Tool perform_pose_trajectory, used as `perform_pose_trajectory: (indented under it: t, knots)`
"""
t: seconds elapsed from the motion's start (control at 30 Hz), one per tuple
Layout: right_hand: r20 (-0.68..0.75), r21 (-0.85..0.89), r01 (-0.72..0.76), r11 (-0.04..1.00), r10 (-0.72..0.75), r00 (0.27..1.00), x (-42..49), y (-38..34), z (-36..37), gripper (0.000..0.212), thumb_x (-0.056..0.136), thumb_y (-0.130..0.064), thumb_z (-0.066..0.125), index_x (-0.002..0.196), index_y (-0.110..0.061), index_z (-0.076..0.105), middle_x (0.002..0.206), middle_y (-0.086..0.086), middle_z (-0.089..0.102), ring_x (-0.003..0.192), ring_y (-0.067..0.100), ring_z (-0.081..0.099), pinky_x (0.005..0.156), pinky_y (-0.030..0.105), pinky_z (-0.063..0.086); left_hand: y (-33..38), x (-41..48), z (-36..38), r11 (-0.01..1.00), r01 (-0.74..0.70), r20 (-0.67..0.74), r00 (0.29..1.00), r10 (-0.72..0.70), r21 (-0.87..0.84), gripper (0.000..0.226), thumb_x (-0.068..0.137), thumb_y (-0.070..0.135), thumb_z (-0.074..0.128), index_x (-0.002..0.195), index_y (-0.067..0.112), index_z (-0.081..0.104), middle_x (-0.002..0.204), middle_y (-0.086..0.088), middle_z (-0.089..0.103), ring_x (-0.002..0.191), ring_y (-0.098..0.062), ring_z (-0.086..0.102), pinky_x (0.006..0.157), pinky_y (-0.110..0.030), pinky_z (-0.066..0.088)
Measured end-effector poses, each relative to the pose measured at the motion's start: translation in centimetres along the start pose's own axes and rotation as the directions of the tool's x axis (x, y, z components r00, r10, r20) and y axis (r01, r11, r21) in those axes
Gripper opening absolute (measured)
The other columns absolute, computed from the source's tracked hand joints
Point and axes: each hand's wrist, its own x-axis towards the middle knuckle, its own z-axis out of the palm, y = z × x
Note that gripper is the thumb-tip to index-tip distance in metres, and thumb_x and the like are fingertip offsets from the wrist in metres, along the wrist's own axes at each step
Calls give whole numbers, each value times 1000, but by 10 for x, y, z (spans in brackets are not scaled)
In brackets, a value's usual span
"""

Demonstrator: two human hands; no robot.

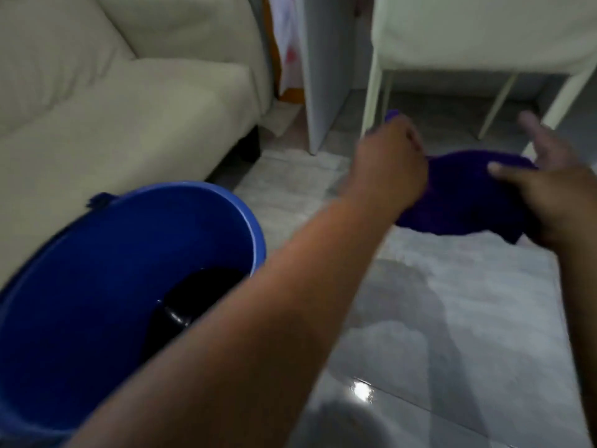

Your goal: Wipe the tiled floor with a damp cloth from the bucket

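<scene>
Here the fingers (pixel 405 137) of the left hand (pixel 389 166) are curled shut into a fist around one end of the purple cloth (pixel 468 195), a small tuft of which sticks out above the knuckles. The right hand (pixel 555 195) meets the cloth's other end: its thumb presses across the top of the fabric while the remaining fingers splay open and upward, blurred, so whether they share in the grip cannot be told.

Between the two hands the cloth is stretched out, its long axis running roughly left to right across the view, the middle sagging and a loose corner hanging below the right hand. It is held above the grey tiled floor (pixel 452 318), in front of the pale legs of a chair (pixel 484 43); whether any part touches the tiles is unclear.

The left forearm crosses over the rim of the blue bucket (pixel 129 253), which stands at the lower left, well apart from the cloth, with dark water in its bottom. Behind the bucket sits a cream sofa (pixel 113 108). The floor near the bottom shows a wet sheen with a bright glint of light.
</scene>
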Motion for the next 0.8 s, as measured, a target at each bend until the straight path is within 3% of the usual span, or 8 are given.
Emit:
perform_pose_trajectory:
  t: [0.13,0.23,0.33,0.43,0.53,0.6,0.73,0.8]
  knots:
    - [244,210,93,973,-144,959,8,-82,80,49,90,5,57,113,-36,70,104,-10,77,91,9,74,76,25,60,-14,23,-113,992,50,-118,992,-37,112,37,90,0,47,114,14,71,119,-8,69,109,-22,63,99,-31,48]
    - [360,285,21,958,-128,924,-1,-101,143,40,93,7,54,120,-20,68,105,1,74,90,14,72,80,29,62,-58,8,-167,983,158,-197,965,-174,-97,41,93,1,47,128,15,62,109,-4,66,87,-11,63,77,-21,53]
    - [471,216,-109,970,-6,882,-15,-86,186,51,92,3,59,135,-23,60,118,1,63,89,17,74,74,30,63,-117,-24,-191,911,265,-128,939,-318,-317,51,95,0,49,143,18,47,121,0,60,91,-6,60,75,-19,50]
    - [538,85,-210,974,132,832,-24,-50,212,58,89,0,65,137,-31,57,114,-2,56,72,14,76,72,33,64,-171,-50,-196,819,429,41,893,-449,-381,63,93,2,56,147,29,40,136,2,56,104,-14,65,79,-25,56]
    - [552,-36,-260,965,236,800,-28,-7,226,63,88,0,67,142,-30,53,120,3,58,71,16,73,73,34,64,-205,-66,-188,806,540,196,841,-504,-242,78,88,1,63,150,34,31,147,5,46,110,-16,64,80,-27,59]
    - [547,-134,-239,962,273,791,-32,18,230,63,88,-5,70,143,-29,51,127,4,60,86,18,73,78,33,62,-216,-71,-181,791,591,289,794,-535,-158,88,86,-1,65,153,36,22,148,3,41,103,-20,66,69,-28,60]
    - [494,-246,-188,951,290,820,-35,58,228,66,91,-16,71,149,-26,43,142,4,55,91,20,71,64,29,56,-227,-72,-162,740,670,452,679,-578,-62,96,84,-5,67,156,31,13,126,-10,60,81,-24,74,62,-28,61]
    - [438,-346,-138,928,290,851,-35,65,220,73,89,-23,73,152,-27,37,146,5,51,85,22,72,60,29,56,-226,-68,-159,757,652,429,672,-604,45,91,85,-2,68,155,26,17,135,-12,56,81,-24,73,58,-27,60]
